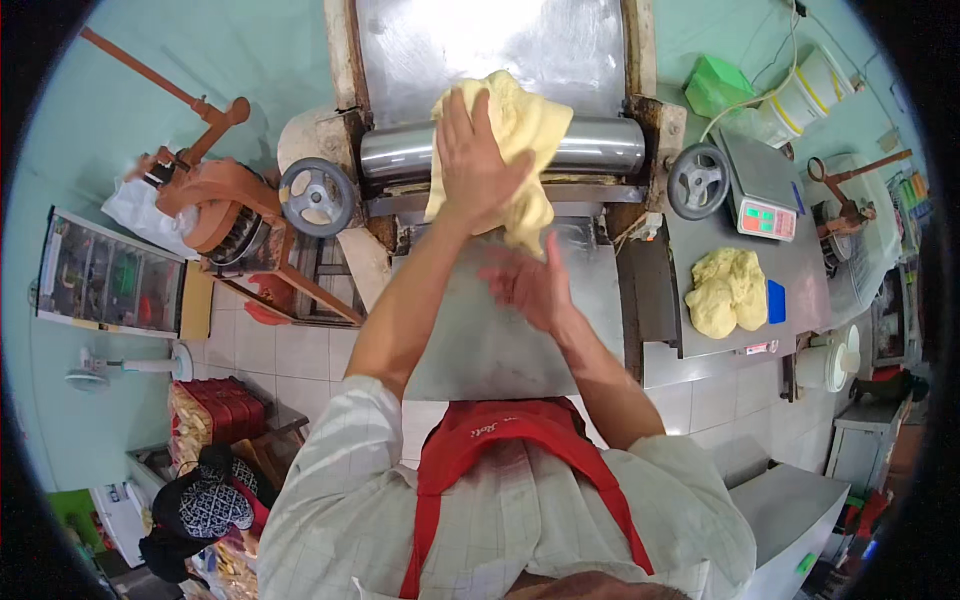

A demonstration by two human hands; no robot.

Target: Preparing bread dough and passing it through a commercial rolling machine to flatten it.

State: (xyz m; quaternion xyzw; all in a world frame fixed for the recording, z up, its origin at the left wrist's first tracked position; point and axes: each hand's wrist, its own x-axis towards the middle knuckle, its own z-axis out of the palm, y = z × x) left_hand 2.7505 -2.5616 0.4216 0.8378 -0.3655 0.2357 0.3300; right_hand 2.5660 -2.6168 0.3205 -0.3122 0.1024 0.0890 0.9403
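Note:
A thick sheet of pale yellow dough [535, 120] drapes over the shiny steel roller [605, 146] of a dough sheeter. My left hand [478, 158] lies flat on the dough's upper face, its fingers stretched out and its thumb spread to the right. Just below the sheet's hanging lower tip is my right hand [532, 285], a little blurred, fingers apart and nothing in them; whether it touches the tip I cannot tell. Beneath my hands is the machine's lower metal tray [480, 345].
Handwheels [317, 195] [698, 181] flank the roller, and a sloped metal plate [490, 45] rises behind it. On the right-hand table are a dough lump [727, 292], a blue scraper [776, 301] and a digital scale [765, 185]. An orange machine [225, 215] stands left; another person [210, 505] is at lower left.

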